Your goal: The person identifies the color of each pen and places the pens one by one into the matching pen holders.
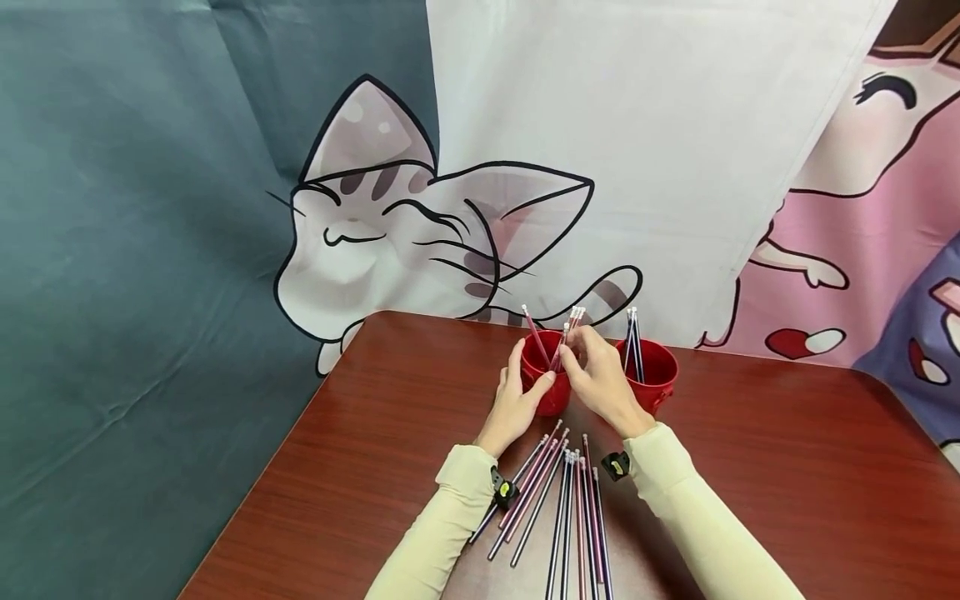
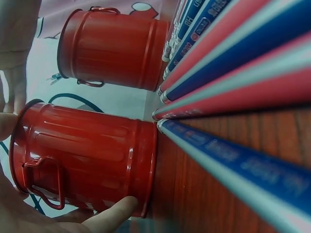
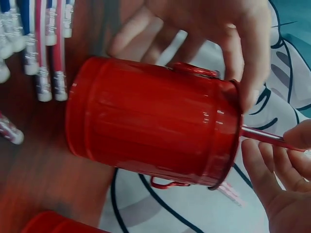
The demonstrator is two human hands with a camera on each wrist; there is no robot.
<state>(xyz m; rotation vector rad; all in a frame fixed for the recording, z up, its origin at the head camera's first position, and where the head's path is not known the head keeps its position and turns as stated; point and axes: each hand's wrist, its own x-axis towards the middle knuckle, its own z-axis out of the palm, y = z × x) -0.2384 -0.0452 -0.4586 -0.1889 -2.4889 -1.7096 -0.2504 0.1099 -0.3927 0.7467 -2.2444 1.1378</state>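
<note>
My left hand (image 1: 513,412) holds the left red bucket (image 1: 553,402) around its side, thumb at the near rim. In the right wrist view, the left fingers spread along the bucket's wall below a small wire handle (image 3: 197,70). Over the mouth, my right hand (image 1: 602,382) pinches a red striped pencil (image 3: 265,136) by its upper part; its lower part is hidden inside. Other red pencils with white eraser tops lean in this bucket, one red pencil (image 1: 536,333) toward the left. Beside it on the right stands a second red bucket (image 1: 663,377) with several dark blue pencils (image 1: 636,346).
Several loose red and blue striped pencils (image 1: 566,517) lie fanned on the brown wooden table (image 1: 360,458) between my forearms, eraser ends toward the buckets. Behind the table's far edge hangs a cloth (image 1: 645,125) printed with cartoon cats.
</note>
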